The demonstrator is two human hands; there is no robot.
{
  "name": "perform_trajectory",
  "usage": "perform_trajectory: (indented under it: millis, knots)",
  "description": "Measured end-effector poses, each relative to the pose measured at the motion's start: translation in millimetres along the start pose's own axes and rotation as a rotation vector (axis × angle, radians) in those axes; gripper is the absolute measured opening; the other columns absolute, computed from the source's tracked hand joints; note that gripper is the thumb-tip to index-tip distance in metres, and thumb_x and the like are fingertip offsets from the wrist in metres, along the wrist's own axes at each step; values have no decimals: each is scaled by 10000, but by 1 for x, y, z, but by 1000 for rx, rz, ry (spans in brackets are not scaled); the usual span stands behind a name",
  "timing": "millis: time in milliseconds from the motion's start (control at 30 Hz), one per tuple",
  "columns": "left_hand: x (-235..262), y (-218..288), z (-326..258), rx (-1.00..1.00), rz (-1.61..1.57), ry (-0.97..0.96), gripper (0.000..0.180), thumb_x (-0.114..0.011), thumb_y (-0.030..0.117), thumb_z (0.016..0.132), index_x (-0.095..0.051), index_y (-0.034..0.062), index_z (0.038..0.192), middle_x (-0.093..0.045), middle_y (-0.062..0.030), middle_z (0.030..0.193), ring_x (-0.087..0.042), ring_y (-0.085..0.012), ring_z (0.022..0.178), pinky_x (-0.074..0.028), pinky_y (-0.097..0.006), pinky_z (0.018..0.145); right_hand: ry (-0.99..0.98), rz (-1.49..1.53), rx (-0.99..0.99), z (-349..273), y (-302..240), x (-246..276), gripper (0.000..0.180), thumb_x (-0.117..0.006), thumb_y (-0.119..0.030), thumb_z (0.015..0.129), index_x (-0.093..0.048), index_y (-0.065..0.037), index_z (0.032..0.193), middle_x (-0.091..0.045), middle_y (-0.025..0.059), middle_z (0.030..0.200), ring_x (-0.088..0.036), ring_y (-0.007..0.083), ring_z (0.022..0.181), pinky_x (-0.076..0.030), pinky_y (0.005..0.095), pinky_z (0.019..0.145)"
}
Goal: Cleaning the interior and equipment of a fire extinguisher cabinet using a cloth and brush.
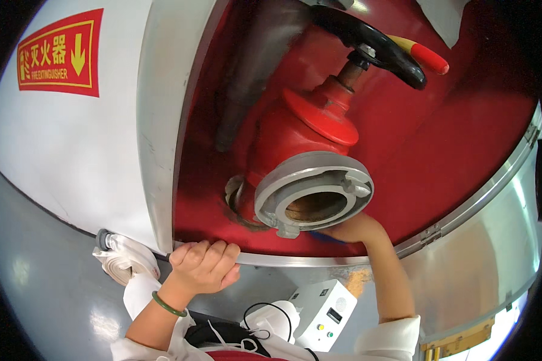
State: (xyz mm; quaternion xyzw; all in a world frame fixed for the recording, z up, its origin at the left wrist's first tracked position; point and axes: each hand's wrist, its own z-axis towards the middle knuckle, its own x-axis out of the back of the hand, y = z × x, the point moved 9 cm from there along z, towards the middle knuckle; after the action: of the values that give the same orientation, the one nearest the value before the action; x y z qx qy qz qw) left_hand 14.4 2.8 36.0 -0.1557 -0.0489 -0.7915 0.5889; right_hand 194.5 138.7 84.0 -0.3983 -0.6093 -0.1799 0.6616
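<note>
My left hand (205, 266) is closed over the silver lower edge (265, 259) of a red-lined cabinet, its fingers curled at the left corner. My right hand (356, 229) reaches inside, low behind the grey hose coupling (361, 174). The coupling hides its fingers. Under that hand a strip of something dark blue (328, 237) shows against the cabinet floor; its kind is unclear. The coupling's round mouth faces me on the red hydrant valve (319, 114). A black handwheel (373, 42) tops the valve.
A rolled white fire hose (126, 259) lies on the grey floor (24, 265) at left. Below the cabinet stands a white box with buttons (324, 313). The metal-framed door (476, 240) hangs at right. A red-and-yellow handle (424, 55) sticks out behind the wheel.
</note>
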Motion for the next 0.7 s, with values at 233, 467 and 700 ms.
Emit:
perform_trajectory:
  millis: [233,467,700]
  knots:
    - [-1,0,-1,36,2,23,247,-408,381,800,-604,230,794,-528,67,774,-465,-104,729,-291,-306,727,-372,185,-20,-28,-13,-25,388,-636,-57,737,-576,-53,1121,-567,161,1166,-507,337,1107,-391,361,970]
    - [-1,2,2,32,18,73,240,-409,378,790,-600,233,782,-524,68,762,-456,-103,712,-285,-305,714,287,385,-110,2,15,21,496,-671,-40,703,-514,-25,1173,-561,162,1176,-526,287,1075,-402,351,954]
    - [-2,-1,2,38,7,30,233,-408,375,791,-599,241,783,-517,68,746,-455,-100,713,-285,-296,705,209,391,-10,1,25,3,476,-670,-45,705,-524,-24,1157,-565,169,1167,-531,292,1069,-408,353,944]
